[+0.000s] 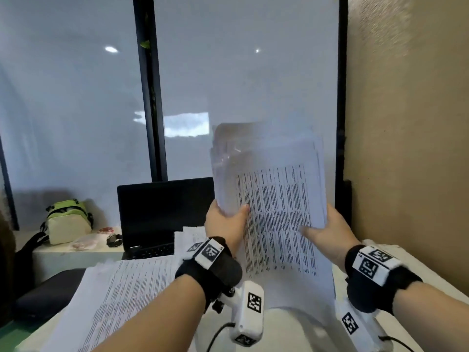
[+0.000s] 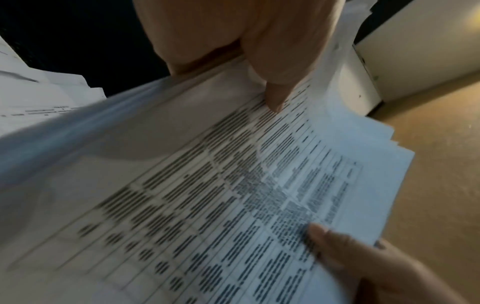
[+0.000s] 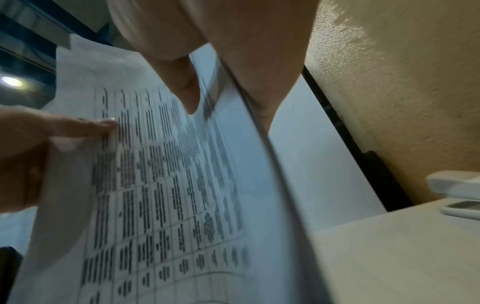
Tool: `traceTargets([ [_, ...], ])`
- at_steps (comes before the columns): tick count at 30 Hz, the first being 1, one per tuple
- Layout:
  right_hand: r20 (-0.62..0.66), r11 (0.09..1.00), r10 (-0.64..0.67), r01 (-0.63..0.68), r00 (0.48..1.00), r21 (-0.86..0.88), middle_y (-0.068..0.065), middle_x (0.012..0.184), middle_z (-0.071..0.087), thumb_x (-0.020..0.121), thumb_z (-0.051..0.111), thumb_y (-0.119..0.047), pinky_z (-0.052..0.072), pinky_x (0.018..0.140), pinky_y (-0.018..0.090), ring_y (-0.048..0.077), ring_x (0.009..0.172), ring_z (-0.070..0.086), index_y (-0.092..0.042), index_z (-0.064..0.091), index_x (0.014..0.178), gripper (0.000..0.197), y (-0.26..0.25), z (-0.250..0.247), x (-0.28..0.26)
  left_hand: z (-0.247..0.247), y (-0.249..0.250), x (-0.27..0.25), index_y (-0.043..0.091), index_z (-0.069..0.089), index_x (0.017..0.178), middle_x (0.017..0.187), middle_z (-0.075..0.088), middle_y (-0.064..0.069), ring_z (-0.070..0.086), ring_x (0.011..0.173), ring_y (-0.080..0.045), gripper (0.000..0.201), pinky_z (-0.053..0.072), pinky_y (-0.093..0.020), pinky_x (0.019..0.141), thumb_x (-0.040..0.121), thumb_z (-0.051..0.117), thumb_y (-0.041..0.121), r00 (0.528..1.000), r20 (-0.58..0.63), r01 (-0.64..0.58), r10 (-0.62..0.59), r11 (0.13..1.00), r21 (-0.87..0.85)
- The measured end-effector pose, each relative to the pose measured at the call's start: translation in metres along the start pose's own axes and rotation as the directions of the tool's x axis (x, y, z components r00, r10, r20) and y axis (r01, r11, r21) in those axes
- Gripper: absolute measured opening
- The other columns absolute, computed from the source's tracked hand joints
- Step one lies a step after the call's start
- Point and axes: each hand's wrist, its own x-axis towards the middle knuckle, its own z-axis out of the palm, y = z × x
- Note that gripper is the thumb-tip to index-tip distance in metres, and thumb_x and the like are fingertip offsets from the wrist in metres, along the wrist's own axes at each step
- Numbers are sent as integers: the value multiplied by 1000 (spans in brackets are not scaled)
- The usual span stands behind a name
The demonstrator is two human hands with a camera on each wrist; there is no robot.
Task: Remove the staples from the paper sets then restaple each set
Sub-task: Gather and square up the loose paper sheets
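A thick stack of printed paper is held upright above the desk by both hands. My left hand grips its left edge, thumb on the printed front page and fingers behind. My right hand grips the right edge, thumb on the front, fingers behind the sheets. The sheets are fanned unevenly at the top. More printed sheets lie flat on the desk at the left. A white stapler sits on the desk at the right, seen only in the right wrist view.
A black laptop stands open behind the flat sheets, with loose papers against it. A green and cream bag and a wristwatch rest on a ledge at the left. A beige wall is close on the right.
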Motion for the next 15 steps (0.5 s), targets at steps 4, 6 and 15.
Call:
traceTargets([
  [4, 19, 998, 54, -54, 998, 19, -4, 127, 57, 81, 74, -11, 40, 105, 35, 16, 116, 55, -18, 41, 135, 63, 10, -14, -8, 12, -4, -21, 13, 49, 126, 117, 64, -6, 63, 107, -25, 68, 51, -46, 96, 72, 79, 41, 993, 119, -1, -11, 995, 100],
  [6, -15, 999, 26, -26, 1000, 36, -2, 136, 53, 77, 77, -24, 39, 108, 44, 18, 123, 53, -21, 36, 140, 75, 10, -18, -3, 12, -1, -20, 15, 45, 125, 119, 62, -6, 62, 110, -26, 68, 51, -45, 97, 72, 81, 38, 994, 108, -30, 22, 997, 73],
  [15, -16, 993, -117, 116, 993, -34, -1, 125, 52, 87, 66, -9, 44, 69, 10, 13, 100, 58, -20, 23, 144, 73, -28, -15, 10, -1, 24, -12, 33, 20, 136, 117, 59, 1, 63, 98, -21, 80, 55, -39, 86, 80, 76, 24, 968, 154, -230, 198, 945, 234],
])
